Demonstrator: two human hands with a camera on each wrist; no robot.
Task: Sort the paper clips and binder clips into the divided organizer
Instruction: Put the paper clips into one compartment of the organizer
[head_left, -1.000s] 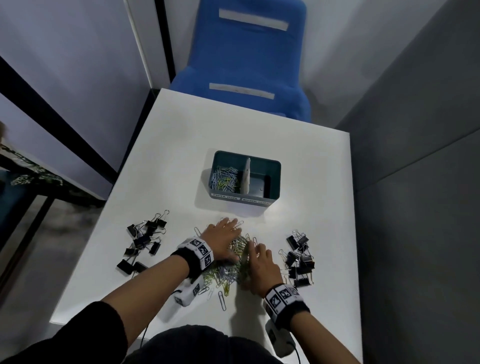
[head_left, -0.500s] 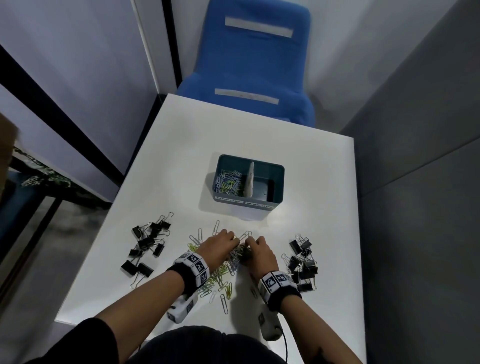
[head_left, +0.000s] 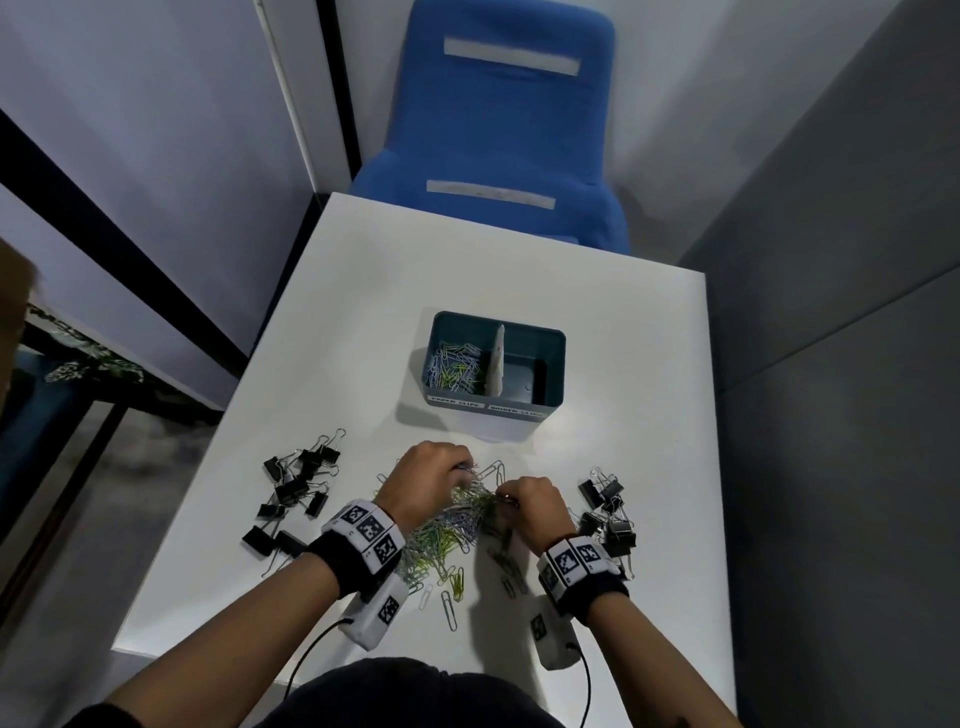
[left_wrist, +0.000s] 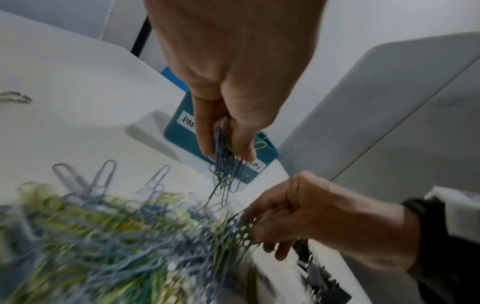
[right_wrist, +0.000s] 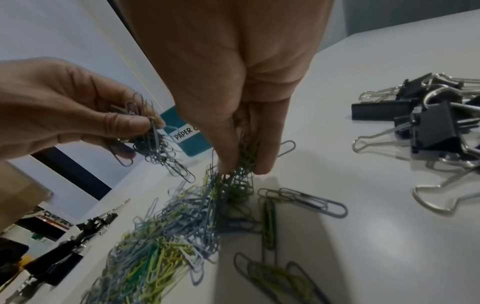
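Left hand (head_left: 426, 478) and right hand (head_left: 530, 506) each pinch a tangled bunch from the pile of coloured wire paper clips (head_left: 447, 535) on the white table (head_left: 363, 312), near the teal divided plastic organizer (head_left: 497, 364). Risk: interlocked clips trail and drop. Black metal binder clips (head_left: 293, 493) flank the pile; the path to the organizer lies open.

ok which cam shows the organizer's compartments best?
Head view: looks down into the organizer, paper clips in its left compartment, right one apparently empty. Left wrist shows only its labelled front wall behind the left hand; right wrist, a sliver of label.
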